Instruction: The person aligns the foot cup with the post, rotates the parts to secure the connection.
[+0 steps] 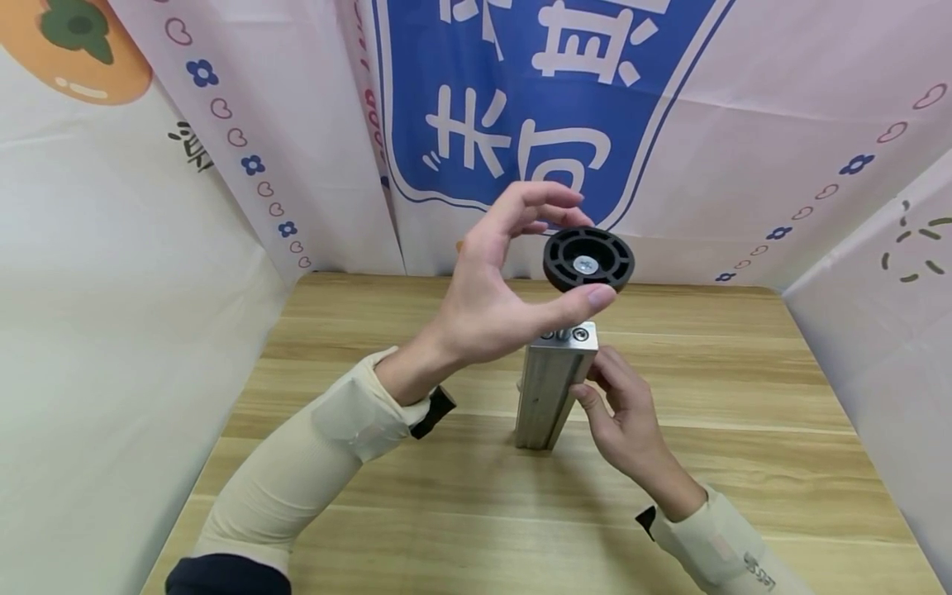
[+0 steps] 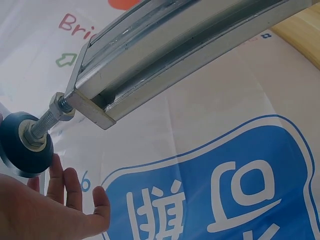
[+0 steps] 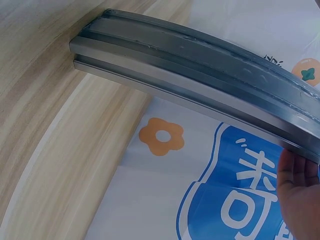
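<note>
An aluminium profile (image 1: 549,397) stands upright on the wooden table, with an end plate (image 1: 580,333) at its top. Above that plate sits a round black levelling foot (image 1: 587,263) with a screw in its centre. My left hand (image 1: 487,306) holds the foot by its rim, thumb on the near side and fingers at the far side. Seen from the left wrist, a threaded stud (image 2: 44,123) and a hex nut (image 2: 62,108) link the foot to the plate. Lower down, my right hand (image 1: 625,417) grips the profile's right side; its fingertips are partly hidden behind the metal.
The wooden table (image 1: 416,496) lies beneath the profile. Printed cloth walls (image 1: 297,99) stand behind it and at both sides, with a blue panel of white characters at the back.
</note>
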The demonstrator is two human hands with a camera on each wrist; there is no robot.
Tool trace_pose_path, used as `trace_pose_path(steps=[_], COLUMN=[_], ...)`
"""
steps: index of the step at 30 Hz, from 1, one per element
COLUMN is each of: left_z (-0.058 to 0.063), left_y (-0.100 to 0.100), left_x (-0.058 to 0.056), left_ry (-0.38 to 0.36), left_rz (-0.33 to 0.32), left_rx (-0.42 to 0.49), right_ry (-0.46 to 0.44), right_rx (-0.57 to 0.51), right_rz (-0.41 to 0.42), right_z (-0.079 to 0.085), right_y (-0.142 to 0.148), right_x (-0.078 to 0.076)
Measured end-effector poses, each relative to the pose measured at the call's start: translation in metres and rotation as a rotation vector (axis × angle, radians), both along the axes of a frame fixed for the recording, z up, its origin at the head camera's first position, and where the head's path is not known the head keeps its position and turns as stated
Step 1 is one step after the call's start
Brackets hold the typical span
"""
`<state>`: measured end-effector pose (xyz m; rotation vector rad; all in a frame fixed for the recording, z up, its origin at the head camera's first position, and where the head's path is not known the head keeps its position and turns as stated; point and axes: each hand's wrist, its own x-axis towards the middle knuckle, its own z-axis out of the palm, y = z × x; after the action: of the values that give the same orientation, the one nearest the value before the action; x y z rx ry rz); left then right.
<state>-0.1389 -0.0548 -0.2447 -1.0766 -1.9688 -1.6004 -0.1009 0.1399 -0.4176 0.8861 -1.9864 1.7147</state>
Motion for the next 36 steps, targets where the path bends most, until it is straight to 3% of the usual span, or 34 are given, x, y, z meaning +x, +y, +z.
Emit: trace_pose_path(steps=[9,16,21,24,31,36], left_z=[-0.0019,-0.0011,0.0008,0.0009,0.0002,0.0002], left_y=[0.0001,0.0004,0.0004,0.0005,0.0019,0.0018], left_x=[0.0005,0.0008,0.0018,0.0025,0.0039,0.0045], left_ry=[0.003,-0.057,-0.076,-0.059,0.033,0.052], left_rz=[-0.092,-0.196,-0.220,-0.194,0.025,0.098], left_rx=[0.012,-0.020,-0.034,-0.033,-0.021,-0.042], right_ry=[-0.013,-0.011,-0.010,-0.008,-0.001,-0.003], right_rx=[0.009,0.005,0.004,0.000,0.007,0.015], right_rz=[-0.007,-0.001,-0.002,-0.001,-0.004,-0.004], right_z=[0.0010,0.0009,0.0009,0.0009,-0.0003,-0.0003], right_y=[-0.0003,-0.0006,-0.0003,-0.0004,0.0003,0.0007], right_x=[0.0009,0.0005,0.0004,0.0002,0.0001,0.0006])
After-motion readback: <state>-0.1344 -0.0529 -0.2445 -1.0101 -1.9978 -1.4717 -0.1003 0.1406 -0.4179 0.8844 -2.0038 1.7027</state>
